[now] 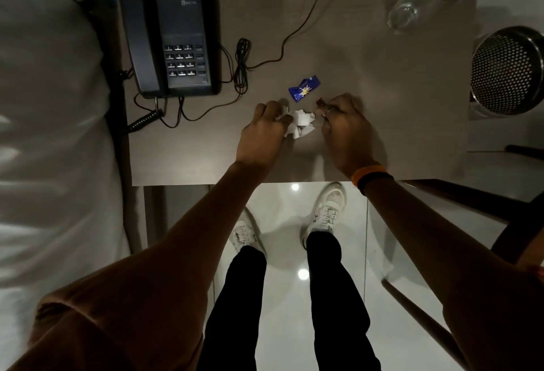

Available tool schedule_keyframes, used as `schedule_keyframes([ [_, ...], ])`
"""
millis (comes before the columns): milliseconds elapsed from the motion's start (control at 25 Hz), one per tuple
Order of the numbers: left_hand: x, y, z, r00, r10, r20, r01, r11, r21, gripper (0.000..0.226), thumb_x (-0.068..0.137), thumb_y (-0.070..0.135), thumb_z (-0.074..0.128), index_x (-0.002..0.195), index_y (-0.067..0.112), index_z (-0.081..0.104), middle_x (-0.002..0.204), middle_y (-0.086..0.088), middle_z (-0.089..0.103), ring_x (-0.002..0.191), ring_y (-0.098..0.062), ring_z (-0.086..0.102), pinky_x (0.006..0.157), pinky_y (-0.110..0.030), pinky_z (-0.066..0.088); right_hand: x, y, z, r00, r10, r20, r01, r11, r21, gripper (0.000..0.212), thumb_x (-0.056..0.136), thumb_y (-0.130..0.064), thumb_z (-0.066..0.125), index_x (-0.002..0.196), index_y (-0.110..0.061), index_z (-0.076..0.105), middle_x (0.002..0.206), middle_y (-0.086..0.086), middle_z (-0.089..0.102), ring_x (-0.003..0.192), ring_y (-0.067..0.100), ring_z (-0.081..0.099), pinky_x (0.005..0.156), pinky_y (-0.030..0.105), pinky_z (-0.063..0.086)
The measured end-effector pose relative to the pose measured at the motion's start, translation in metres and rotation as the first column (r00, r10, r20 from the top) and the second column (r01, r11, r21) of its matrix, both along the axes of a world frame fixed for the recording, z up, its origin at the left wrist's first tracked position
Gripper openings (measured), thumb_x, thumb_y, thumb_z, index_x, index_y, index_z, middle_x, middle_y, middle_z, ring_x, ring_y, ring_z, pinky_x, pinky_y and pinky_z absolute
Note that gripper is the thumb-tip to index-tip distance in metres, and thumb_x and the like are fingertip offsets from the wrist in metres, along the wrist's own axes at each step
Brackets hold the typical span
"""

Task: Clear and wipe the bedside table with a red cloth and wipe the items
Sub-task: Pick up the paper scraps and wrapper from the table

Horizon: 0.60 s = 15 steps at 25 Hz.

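Two bare forearms reach over the near edge of the bedside table [182, 158]. Left hand [263, 132], fingers curled, is clamped on one crumpled white tissue [300, 123] at mid-table; right hand [344, 129], blurred, is pinched on something small and reddish — what it is, I cannot tell. One blue wrapper [303, 89] lies just beyond the tissue. One black telephone [173, 38] sits at the far left corner, one clear glass [404, 14] at the far right corner.
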<state>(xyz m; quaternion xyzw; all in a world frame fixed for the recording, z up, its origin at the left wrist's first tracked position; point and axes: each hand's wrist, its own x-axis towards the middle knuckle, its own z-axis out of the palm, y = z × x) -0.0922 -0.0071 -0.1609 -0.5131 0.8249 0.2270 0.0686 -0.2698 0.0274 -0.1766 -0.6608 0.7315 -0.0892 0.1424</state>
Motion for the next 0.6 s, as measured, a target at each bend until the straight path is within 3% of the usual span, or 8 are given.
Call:
schedule_keyframes([
  [120,-0.006,0.007,0.001,0.997,0.057,-0.045,-0.055,0.997,0.060,0.040,0.094,0.016,0.064,0.132,0.007,0.056,0.130,-0.017,0.056,0.118,-0.033,0.054,0.086,-0.040,0.055,0.000,0.003,-0.002,0.994,-0.070,0.083,0.069,0.998,0.013,0.021,0.083,0.001,0.060,0.095,-0.002,0.076,0.103,0.016,0.068,0.098,0.033,0.066,0.081,0.032,0.053],
  [320,-0.035,0.017,0.022,0.982,0.120,-0.144,-0.102,0.987,0.123,0.024,0.093,0.012,0.067,0.113,0.000,0.066,0.107,-0.019,0.069,0.097,-0.031,0.066,0.083,-0.039,0.058,-0.028,0.015,0.021,0.956,-0.242,0.166,0.226,0.968,0.109,0.026,0.083,0.000,0.061,0.104,-0.006,0.075,0.114,0.013,0.068,0.103,0.030,0.065,0.087,0.032,0.052],
  [600,-0.196,-0.021,0.061,0.947,0.065,-0.316,-0.038,0.995,0.092,0.009,0.085,0.010,0.074,0.084,0.002,0.073,0.091,-0.014,0.072,0.079,-0.026,0.069,0.064,-0.024,0.047,-0.185,0.016,0.061,0.814,-0.539,0.215,0.530,0.842,0.103,0.027,0.082,-0.004,0.060,0.105,-0.009,0.074,0.115,0.011,0.067,0.097,0.026,0.065,0.080,0.021,0.043],
])
